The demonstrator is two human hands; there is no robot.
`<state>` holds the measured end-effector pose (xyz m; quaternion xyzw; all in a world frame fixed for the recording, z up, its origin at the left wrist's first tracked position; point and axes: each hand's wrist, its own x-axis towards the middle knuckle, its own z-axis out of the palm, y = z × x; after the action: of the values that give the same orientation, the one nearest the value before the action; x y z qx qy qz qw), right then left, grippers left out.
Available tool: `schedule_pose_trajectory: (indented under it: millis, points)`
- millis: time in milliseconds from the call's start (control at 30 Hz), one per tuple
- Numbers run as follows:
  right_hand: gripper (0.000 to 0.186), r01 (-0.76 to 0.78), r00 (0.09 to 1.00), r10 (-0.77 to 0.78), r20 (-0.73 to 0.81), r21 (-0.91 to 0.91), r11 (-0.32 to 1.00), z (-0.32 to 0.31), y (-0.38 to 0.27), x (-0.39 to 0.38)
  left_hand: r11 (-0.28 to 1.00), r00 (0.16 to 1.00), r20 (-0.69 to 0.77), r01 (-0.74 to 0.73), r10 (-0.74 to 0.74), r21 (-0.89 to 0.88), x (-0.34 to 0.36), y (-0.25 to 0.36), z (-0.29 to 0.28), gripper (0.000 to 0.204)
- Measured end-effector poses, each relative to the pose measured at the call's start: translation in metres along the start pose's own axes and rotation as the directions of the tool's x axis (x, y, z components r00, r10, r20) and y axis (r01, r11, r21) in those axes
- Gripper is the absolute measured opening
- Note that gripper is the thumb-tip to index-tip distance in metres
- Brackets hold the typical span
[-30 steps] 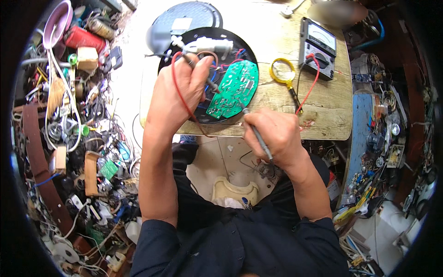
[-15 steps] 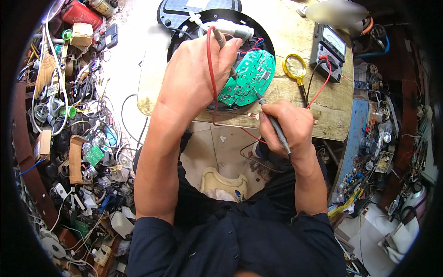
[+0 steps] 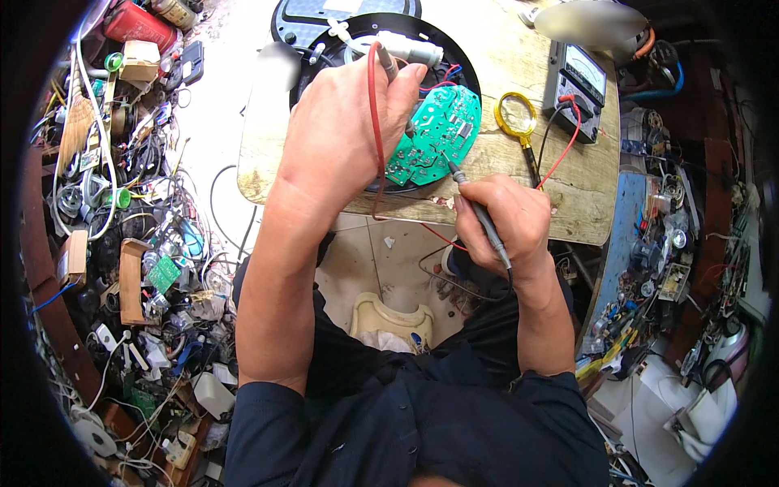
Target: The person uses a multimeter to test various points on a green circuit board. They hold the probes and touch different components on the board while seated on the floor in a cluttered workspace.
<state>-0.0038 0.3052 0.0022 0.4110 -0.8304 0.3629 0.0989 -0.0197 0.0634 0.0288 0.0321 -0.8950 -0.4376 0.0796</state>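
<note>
My left hand [image 3: 341, 122] grips a red-wired test probe [image 3: 385, 61], its lower end over the left part of a green circuit board [image 3: 434, 130]. My right hand [image 3: 507, 215] grips a second grey probe [image 3: 487, 219] with a black lead, angled down at the board’s lower middle; I cannot tell whether either tip touches. The board lies in a round black housing [image 3: 471, 69] with white plastic fittings [image 3: 406, 49] and coloured wires, partly hidden by my left hand. To the right sit a yellow magnifying glass [image 3: 527, 146] and an analogue multimeter [image 3: 576, 97] with both leads plugged in.
The wooden table [image 3: 260, 170] also holds a dark round cover [image 3: 300, 20] behind the housing. Heaped electronic scrap, cables and cardboard [image 3: 134, 284] crowd the left; more parts [image 3: 673, 243] line a blue board [image 3: 608, 243] at the right. A cream plastic stool [image 3: 389, 316] stands between my legs.
The view has shifted, putting the table higher and farther right in the picture. My left hand has moved slightly right and away from me over the board. Both hands still grip their probes.
</note>
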Motion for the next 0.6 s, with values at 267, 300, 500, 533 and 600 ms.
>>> schedule_pose_trajectory:
  millis: [267, 300, 500, 533, 600]
  points:
    - [0.026, 0.018, 1.0, -0.018, -0.021, 0.005, 1.0, -0.001, 0.0001, 0.0008, 1.0, 1.0, 0.022, -0.004, 0.003, 0.023, -0.0005, 0.0024, -0.0024, 0.035]
    - [0.026, 0.017, 0.999, -0.017, -0.042, 0.009, 1.0, 0.0003, 0.0001, 0.0005, 1.0, 1.0, 0.022, -0.008, 0.007, 0.03, -0.0005, 0.0023, -0.0026, 0.034]
    - [0.026, 0.016, 0.997, -0.014, -0.074, 0.018, 1.0, 0.0011, -0.0009, 0.0006, 0.998, 0.999, 0.038, -0.021, 0.019, 0.056, -0.0007, 0.0028, -0.0052, 0.033]
    - [0.026, 0.014, 0.998, -0.013, -0.069, 0.016, 1.0, 0.0009, -0.0011, 0.0004, 0.998, 0.999, 0.038, -0.024, 0.021, 0.066, -0.0008, 0.0029, -0.0053, 0.033]
    - [0.025, 0.024, 0.997, -0.022, -0.078, 0.019, 1.0, 0.0022, -0.0016, 0.0004, 0.996, 0.999, 0.037, -0.03, 0.027, 0.085, -0.0011, 0.0028, -0.0056, 0.034]
